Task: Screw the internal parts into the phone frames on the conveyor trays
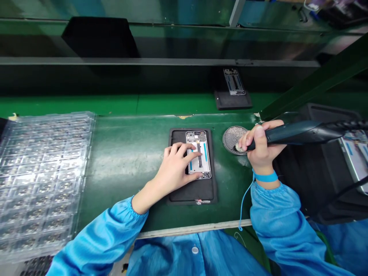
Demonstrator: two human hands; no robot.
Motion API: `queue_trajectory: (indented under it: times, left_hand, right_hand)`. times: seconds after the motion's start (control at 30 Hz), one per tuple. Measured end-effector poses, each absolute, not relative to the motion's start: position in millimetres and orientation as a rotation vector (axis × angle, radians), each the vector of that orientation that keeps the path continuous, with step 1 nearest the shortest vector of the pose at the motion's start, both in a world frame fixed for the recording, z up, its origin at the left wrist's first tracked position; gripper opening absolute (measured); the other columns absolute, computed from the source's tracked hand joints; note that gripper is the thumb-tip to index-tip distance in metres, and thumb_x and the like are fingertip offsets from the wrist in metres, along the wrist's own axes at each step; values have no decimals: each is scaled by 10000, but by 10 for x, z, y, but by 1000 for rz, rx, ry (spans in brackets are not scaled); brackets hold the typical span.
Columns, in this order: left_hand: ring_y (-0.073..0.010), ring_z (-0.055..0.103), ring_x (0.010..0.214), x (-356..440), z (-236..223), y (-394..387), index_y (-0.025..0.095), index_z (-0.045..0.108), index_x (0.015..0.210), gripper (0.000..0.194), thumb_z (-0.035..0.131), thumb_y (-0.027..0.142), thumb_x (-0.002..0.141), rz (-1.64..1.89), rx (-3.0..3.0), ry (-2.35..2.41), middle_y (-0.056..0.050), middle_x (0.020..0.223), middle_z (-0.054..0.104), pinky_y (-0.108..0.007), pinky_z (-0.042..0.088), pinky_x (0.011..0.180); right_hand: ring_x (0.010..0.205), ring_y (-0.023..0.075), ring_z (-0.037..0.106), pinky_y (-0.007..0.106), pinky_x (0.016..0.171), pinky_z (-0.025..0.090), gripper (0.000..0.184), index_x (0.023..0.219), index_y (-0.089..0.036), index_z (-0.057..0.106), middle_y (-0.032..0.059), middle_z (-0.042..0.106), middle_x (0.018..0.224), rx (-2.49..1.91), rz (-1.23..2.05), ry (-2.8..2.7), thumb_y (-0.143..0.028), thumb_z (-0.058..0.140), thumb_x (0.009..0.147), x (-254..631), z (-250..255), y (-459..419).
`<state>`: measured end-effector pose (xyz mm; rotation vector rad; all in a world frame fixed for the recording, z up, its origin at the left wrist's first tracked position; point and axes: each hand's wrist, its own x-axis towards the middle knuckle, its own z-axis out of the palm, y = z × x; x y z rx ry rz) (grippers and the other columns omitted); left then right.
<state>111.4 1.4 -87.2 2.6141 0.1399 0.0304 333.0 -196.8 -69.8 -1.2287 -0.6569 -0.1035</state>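
- Left grip [178, 165]: I find it half open, fingers spread over the phone frame [205, 165].
- Right grip [261, 147]: closed around the black corded tool [296, 133], near the round dish [232, 136].

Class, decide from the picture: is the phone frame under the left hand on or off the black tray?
On: the phone frame lies on the black tray, whose dark surface shows left of and below it.

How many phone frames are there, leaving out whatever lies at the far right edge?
2. One phone frame lies on the central black tray, partly covered by the left hand; the other frame lies farther back on a dark mat. Others may be hidden.
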Motion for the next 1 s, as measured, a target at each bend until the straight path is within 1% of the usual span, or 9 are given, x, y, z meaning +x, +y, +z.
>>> queue_trajectory:
  times: [0.13,0.23,0.3,0.43,0.53,0.67,0.8,0.87,1.0]
  left_hand:
    - [-450,553,1560,1120,-836,-3,329,802,1624,664,985,583,1039,8,2615,156,-151,1701,692,-636,484,1303]
    - [-458,544,1580,1132,-790,-16,320,808,1629,664,993,561,1039,-44,2609,179,-154,1719,685,-649,475,1318]
    - [-463,540,1590,1144,-759,-21,307,812,1633,667,996,544,1038,-72,2598,192,-160,1727,680,-661,467,1332]
    - [-456,534,1601,1164,-723,-26,308,813,1643,642,978,483,1048,-90,2559,198,-156,1735,671,-663,464,1341]
    - [-447,532,1603,1175,-721,-43,321,836,1611,613,991,438,1031,-80,2533,209,-141,1731,672,-651,465,1342]
    - [-441,529,1607,1183,-728,-68,322,857,1573,601,1020,422,1003,-76,2514,220,-129,1726,672,-638,462,1346]
    - [-435,526,1615,1187,-734,-77,325,848,1592,617,1013,439,1009,-60,2512,211,-128,1723,672,-632,458,1357]
    - [-434,526,1620,1188,-738,-76,329,836,1617,642,1011,449,1011,-54,2516,200,-129,1724,672,-635,450,1365]
    - [-430,527,1621,1182,-747,-78,321,826,1632,641,991,458,1028,-45,2525,175,-134,1726,670,-629,448,1359]
  right_hand:
    - [416,123,504,275,450,540,485,1028,-302,549,-132,568,630,-1233,-80,-663,-563,956,1073,3301,-700,-1962]
    - [407,121,491,279,437,525,517,1004,-305,540,-128,554,628,-1236,-60,-688,-595,963,1065,3287,-719,-1953]
    - [409,125,496,286,422,512,503,1006,-308,550,-123,551,638,-1241,-63,-709,-589,963,1063,3293,-725,-1949]
    - [427,133,529,289,437,532,457,1039,-308,563,-123,571,661,-1234,-88,-719,-536,958,1071,3264,-614,-1970]
    - [397,130,496,286,429,540,435,1055,-315,570,-130,583,650,-1152,-69,-696,-534,944,1090,3102,-430,-1981]
    - [359,113,457,265,405,528,380,1061,-305,608,-116,638,657,-983,162,-791,-532,902,1138,2733,-290,-1919]
    - [395,118,528,268,434,577,283,1114,-307,647,-106,673,704,-897,424,-847,-446,890,1154,2451,-379,-1831]
    - [414,121,555,276,458,599,260,1131,-308,660,-104,674,719,-893,471,-842,-422,893,1153,2392,-445,-1811]
    - [423,122,559,265,458,583,259,1135,-299,668,-97,672,717,-899,464,-831,-408,903,1144,2372,-498,-1803]
